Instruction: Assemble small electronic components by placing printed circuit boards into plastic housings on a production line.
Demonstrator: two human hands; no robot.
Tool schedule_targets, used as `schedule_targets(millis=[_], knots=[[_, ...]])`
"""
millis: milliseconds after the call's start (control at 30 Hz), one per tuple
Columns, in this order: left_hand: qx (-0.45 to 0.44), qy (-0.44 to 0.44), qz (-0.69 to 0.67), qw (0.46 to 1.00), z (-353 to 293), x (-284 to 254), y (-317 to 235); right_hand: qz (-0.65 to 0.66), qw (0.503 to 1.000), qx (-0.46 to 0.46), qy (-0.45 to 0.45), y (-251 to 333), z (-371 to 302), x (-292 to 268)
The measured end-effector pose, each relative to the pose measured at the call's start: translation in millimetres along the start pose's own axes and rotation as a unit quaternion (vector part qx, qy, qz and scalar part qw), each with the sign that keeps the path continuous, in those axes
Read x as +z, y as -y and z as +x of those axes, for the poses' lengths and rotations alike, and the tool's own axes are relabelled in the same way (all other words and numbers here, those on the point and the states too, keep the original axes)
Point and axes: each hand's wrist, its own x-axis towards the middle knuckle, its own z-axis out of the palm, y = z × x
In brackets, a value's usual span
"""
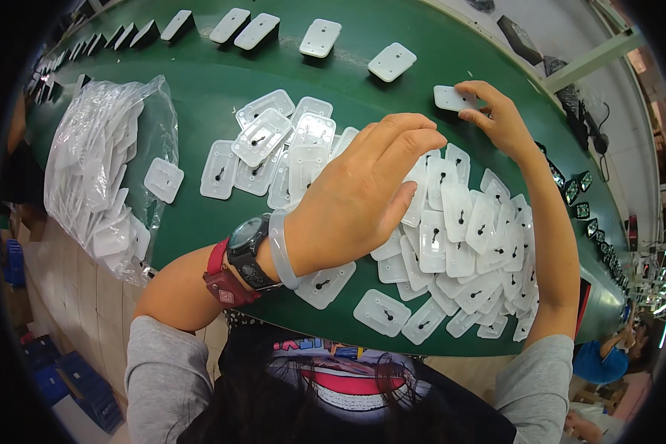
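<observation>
My right hand [499,122] pinches the edge of a white rounded rectangular plastic plate [451,98] over the far right of the green table [222,70]. My left hand [366,177], palm down with fingers stretched and thumb apart, hovers above the middle of the heaped plates and grips nothing that I can see. Under and beside it lie loose translucent white plastic plates [314,135], several with a small black piece at the centre. A denser heap of such plates [462,222] spreads between my two arms. My left hand hides part of both groups.
A clear plastic bag [100,159] full of white plates lies at the left, with one loose plate [163,180] at its mouth. White-topped black units [320,38] line the far side. Small dark parts with shiny faces [571,191] run along the right edge. Blue crates [81,385] stand on the floor.
</observation>
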Motion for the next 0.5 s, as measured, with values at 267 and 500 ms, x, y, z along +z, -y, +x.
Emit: schedule_targets(millis=[267,500], knots=[[-0.008,0.012,0.009,1.0,-2.1,1.2,-0.1,-0.08,0.994,-0.001,0.077,10.5,10.4,-10.3],[-0.02,0.024,0.017,0.999,-3.4,2.1,2.6,-0.113,0.988,0.032,0.105,25.5,15.1,-2.6]])
